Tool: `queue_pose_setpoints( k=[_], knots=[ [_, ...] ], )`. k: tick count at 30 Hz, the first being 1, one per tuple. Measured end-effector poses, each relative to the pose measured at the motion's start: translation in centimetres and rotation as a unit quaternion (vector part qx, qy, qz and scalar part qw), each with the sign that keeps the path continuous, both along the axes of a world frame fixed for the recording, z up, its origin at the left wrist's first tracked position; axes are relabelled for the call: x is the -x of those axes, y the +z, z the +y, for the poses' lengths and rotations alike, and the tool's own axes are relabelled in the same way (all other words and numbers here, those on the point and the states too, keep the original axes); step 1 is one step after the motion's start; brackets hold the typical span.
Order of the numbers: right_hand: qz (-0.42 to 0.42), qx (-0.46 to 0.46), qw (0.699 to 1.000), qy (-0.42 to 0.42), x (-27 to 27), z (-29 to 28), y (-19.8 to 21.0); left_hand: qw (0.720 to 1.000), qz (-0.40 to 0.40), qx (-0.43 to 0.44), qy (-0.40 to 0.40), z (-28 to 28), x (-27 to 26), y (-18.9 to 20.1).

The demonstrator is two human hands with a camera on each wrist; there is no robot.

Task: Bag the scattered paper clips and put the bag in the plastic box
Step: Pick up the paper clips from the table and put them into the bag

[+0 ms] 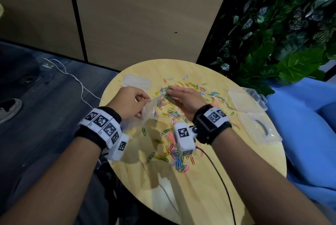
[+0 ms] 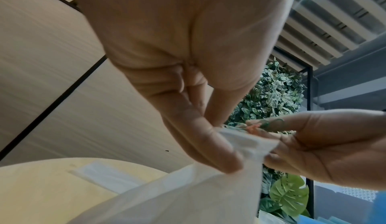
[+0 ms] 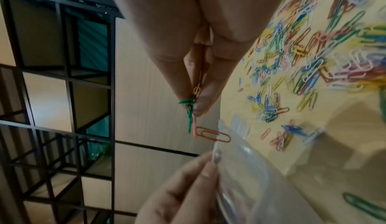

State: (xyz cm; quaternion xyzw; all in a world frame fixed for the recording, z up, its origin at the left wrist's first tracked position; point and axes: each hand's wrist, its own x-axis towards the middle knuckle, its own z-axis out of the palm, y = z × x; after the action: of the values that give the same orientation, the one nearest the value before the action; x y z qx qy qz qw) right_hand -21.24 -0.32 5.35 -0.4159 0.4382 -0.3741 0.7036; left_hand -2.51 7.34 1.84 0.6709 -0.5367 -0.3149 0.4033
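The left hand [image 1: 127, 102] pinches the rim of a thin, clear plastic bag [image 1: 149, 110] above the round wooden table [image 1: 200, 184]. The right hand [image 1: 183, 100] pinches a few small coloured wire paper clips [image 3: 193, 112] at the bag's mouth. The bag looks soft and floppy (best held by its rim). The clear plastic box [image 1: 247, 98] sits at the table's right edge. I see no words to read.
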Motion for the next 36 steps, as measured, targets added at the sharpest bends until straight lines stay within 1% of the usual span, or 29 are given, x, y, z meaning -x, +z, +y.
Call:
queue_pose_setpoints(
  k=[5,9,14,17,18,21,24,26,28,29,31,33,36],
  knots=[
    [0.016,-0.009,1.000,-0.003,-2.6,1.7,-2.2,1.000,0.012,-0.005,0.010,-0.3,0.6,-0.1],
    [0.044,-0.002,0.999,0.008,-3.8,2.7,-3.6,0.999,0.035,0.007,0.033,-0.5,0.7,-0.2],
    [0.132,0.016,0.991,0.028,-4.4,2.4,-3.6,0.998,0.040,0.000,0.043,-0.6,0.8,-0.3],
    [0.189,0.043,0.978,0.073,-4.4,2.3,-3.4,0.998,0.042,-0.004,0.043,-0.6,1.0,-0.1],
    [0.222,0.071,0.968,0.089,-4.5,2.2,-3.3,0.998,0.047,-0.006,0.042,-0.6,1.0,0.0],
    [0.327,0.172,0.923,0.105,-4.1,1.9,-3.0,0.998,0.060,-0.009,0.035,-0.5,0.9,0.3],
    [0.390,0.252,0.880,0.103,-3.7,2.0,-2.6,0.998,0.065,-0.011,0.014,-0.2,1.1,0.5],
    [0.425,0.282,0.851,0.124,-3.7,1.7,-2.6,0.998,0.060,-0.013,0.002,-0.2,1.2,0.5],
    [0.458,0.271,0.830,0.166,-3.8,1.6,-2.3,0.998,0.054,-0.015,0.002,-0.2,1.1,0.4],
    [0.459,0.259,0.830,0.182,-3.8,1.4,-2.3,0.998,0.054,-0.015,0.003,-0.2,1.1,0.4],
    [0.440,0.258,0.841,0.180,-3.6,1.2,-2.1,0.998,0.060,-0.012,0.005,-0.2,1.0,0.4],
    [0.411,0.284,0.851,0.160,-3.4,1.5,-1.8,0.998,0.061,-0.005,0.014,-0.2,0.9,0.5],
    [0.330,0.316,0.884,0.103,-2.6,1.9,-1.4,0.998,0.042,0.010,0.056,-0.3,0.2,0.5]
  ],
)
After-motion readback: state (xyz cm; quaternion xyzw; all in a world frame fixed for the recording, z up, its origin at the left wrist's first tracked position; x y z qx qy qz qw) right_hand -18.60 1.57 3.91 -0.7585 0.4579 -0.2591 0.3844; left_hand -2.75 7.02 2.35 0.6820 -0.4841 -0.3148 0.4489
